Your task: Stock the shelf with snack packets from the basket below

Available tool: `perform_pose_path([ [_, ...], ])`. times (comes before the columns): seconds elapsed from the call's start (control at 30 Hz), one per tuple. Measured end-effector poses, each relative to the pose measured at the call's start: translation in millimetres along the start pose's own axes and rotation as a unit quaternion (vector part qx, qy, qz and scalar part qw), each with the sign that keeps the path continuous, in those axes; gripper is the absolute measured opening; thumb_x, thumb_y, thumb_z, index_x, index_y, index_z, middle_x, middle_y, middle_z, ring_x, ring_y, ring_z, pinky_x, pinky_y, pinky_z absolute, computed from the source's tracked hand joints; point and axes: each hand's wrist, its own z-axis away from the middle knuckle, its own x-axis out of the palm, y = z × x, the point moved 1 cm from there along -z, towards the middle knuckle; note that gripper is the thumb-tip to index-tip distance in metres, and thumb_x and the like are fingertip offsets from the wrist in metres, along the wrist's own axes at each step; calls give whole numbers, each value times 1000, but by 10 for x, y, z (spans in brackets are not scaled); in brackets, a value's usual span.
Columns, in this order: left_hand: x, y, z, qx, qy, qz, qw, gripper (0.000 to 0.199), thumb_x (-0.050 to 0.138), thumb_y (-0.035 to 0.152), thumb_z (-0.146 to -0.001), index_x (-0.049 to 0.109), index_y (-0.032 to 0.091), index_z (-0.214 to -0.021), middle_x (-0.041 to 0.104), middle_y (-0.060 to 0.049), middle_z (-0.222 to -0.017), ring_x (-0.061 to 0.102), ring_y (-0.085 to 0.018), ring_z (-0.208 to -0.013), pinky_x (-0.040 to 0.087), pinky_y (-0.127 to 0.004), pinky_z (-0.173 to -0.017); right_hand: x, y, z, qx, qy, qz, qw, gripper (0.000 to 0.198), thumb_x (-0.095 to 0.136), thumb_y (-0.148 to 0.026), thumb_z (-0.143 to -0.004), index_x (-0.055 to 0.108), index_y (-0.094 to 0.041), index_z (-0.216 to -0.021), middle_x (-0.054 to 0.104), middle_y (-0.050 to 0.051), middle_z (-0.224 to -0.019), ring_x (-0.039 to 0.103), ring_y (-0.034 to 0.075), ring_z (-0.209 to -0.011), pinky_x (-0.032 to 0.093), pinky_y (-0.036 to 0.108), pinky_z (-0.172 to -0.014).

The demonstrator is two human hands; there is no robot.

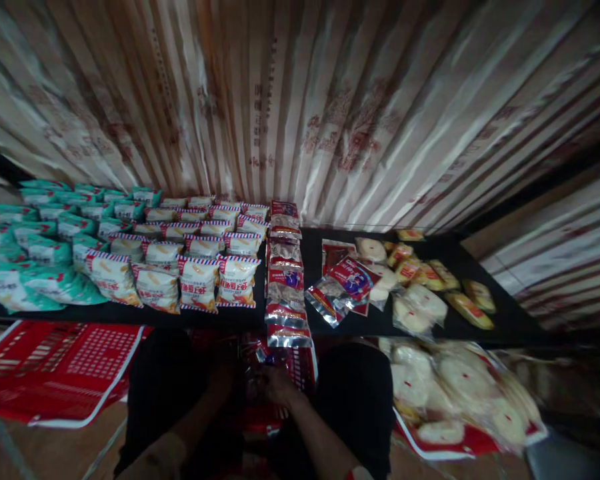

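Observation:
Both hands reach down between my knees into deep shadow, over a red basket (pixel 300 367) below the shelf edge. My right hand (pixel 279 385) is beside shiny dark packets (pixel 264 353) in that basket; its fingers are too dark to read. My left hand (pixel 223 370) is to the left, its fingers lost in the dark. Above them on the shelf, a column of overlapping silver and dark red packets (pixel 286 287) runs from back to front. To its right, a few similar packets (pixel 347 283) lie loose and askew.
White snack bags (pixel 239 280) and teal bags (pixel 55 250) stand in rows on the left of the black shelf (pixel 340 327). Round pale packaged cakes (pixel 413 310) and yellow packets (pixel 467 310) lie right. Red baskets (pixel 80 360) flank my knees. Behind hangs pleated printed sheeting (pixel 290 100).

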Motion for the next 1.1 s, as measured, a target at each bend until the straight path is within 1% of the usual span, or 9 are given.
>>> perform_pose_path([
  [0.13,-110,65,108,19,-88,-75,993,32,46,15,-81,63,13,-108,67,-18,-108,66,-27,-95,49,-36,-80,-56,73,5,48,17,23,998,23,55,-13,-75,73,-15,-89,72,16,-96,67,29,-90,49,34,-71],
  [0.27,-298,253,309,73,-98,-103,987,36,44,16,-80,60,18,-112,67,-13,-111,64,-26,-99,47,-36,-83,-134,68,104,39,47,15,998,27,53,-16,-77,71,-15,-97,71,17,-100,66,28,-96,48,33,-75],
  [0.43,-687,492,538,112,-92,-78,986,29,43,16,-77,61,17,-100,70,-10,-97,65,-24,-89,45,-30,-74,-251,-55,367,-42,78,-54,995,41,48,-16,-79,60,-21,-119,69,7,-110,63,19,-102,46,25,-83],
  [0.63,-1184,448,709,160,-123,90,975,12,48,25,-72,56,18,-76,64,0,-78,57,-17,-74,39,-23,-62,-354,-162,694,-168,114,-133,970,50,53,-20,-76,55,-24,-127,60,7,-126,54,23,-116,39,35,-99],
  [0.73,-1383,392,818,186,-159,159,956,15,48,28,-72,55,17,-79,62,1,-81,55,-16,-76,40,-22,-64,-328,-190,759,-197,85,-279,936,51,59,-38,-79,53,-25,-128,61,7,-123,57,24,-111,42,36,-94],
  [0.83,-1579,391,954,207,-151,168,952,11,48,28,-70,52,18,-74,59,2,-77,53,-16,-75,40,-23,-67,-296,-238,806,-170,35,-461,870,63,67,-53,-71,55,-23,-124,66,6,-106,64,18,-86,49,30,-73],
  [0.9,-1693,417,1036,214,-139,166,953,9,48,27,-70,50,19,-72,57,2,-75,52,-16,-74,39,-23,-67,-314,-297,869,-162,18,-526,835,56,71,-52,-68,61,-21,-114,68,3,-90,62,13,-71,47,23,-62],
  [0.97,-1773,455,1096,221,-146,170,949,8,49,27,-71,50,19,-72,56,2,-74,52,-15,-74,39,-23,-68,-366,-371,956,-162,7,-560,813,46,71,-50,-70,65,-20,-104,66,0,-78,58,9,-61,44,20,-57],
  [1.1,-1827,544,1151,251,-184,195,930,9,53,27,-73,53,18,-77,60,1,-79,55,-16,-78,41,-24,-72,-493,-505,1120,-159,-8,-609,777,39,72,-48,-70,67,-19,-97,65,-1,-70,51,5,-46,39,17,-45],
])
